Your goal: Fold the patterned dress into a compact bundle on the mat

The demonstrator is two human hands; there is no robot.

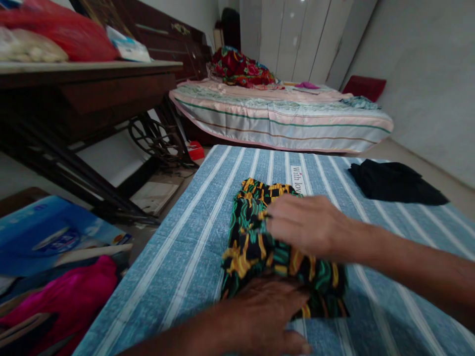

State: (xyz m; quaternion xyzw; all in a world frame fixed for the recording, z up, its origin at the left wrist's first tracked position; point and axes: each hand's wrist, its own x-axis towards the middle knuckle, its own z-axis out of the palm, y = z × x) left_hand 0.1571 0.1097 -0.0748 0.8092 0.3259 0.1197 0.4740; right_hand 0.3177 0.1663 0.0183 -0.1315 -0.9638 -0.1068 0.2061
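A patterned garment [256,252] in black, yellow and green lies partly folded on a blue-and-white striped cloth [193,237]. My left hand [269,304] rests flat on its near part, fingers stretched out to the right, with a fold of fabric just beyond them. From the right, my right hand [304,222] reaches over the upper part; its fingers are bent together on the fabric at the fold. Its fingertips are slightly blurred and partly turned away. The garment's far end, with a gathered edge, shows beyond this hand.
Folded black clothing [395,182] lies at the right on the striped cloth. A bed [282,116] stands beyond. To the left are a treadle sewing table [111,89], a blue package [55,232] and pink fabric [70,296].
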